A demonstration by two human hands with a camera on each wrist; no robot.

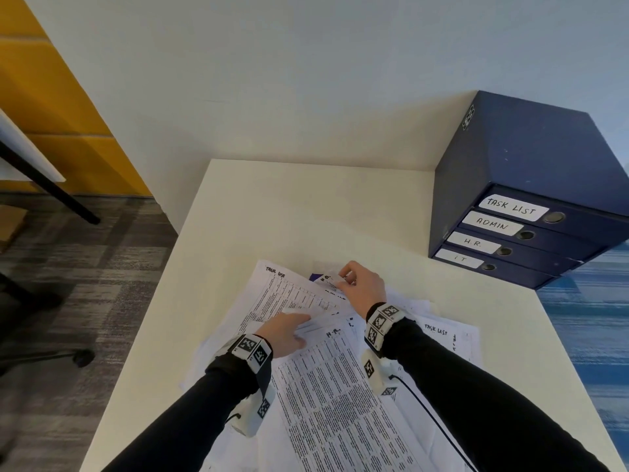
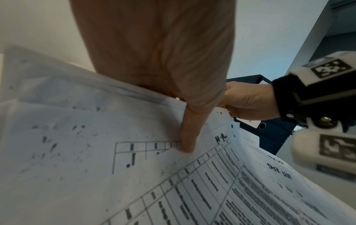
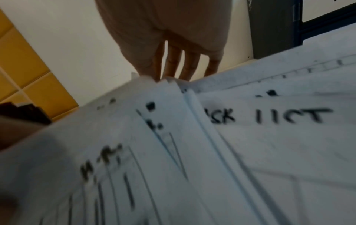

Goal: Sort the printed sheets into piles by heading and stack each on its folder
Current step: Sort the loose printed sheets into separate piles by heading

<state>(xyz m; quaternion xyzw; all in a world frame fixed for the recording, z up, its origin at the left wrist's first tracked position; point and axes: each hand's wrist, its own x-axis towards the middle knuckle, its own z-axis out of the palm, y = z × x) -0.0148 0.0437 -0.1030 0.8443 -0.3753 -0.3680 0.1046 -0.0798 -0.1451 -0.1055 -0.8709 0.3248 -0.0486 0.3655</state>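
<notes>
Both our hands work in the loose printed sheets [image 1: 326, 386] on the white bench [image 1: 272, 206].

Only our head view shows four stacked blue folders [image 1: 531, 233], labelled TASK LIST, ADMIN, H.R., IT. Our left hand [image 1: 286, 332] presses straight fingers on an H.R. sheet [image 2: 221, 175]; our right hand [image 1: 360, 284] pinches sheet corners. The right wrist view reads "…SK LIST".

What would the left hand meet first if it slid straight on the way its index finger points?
Probably the right hand, which pinches sheet corners just ahead. The left hand points across the loose sheets toward it, though depth is unclear.
</notes>
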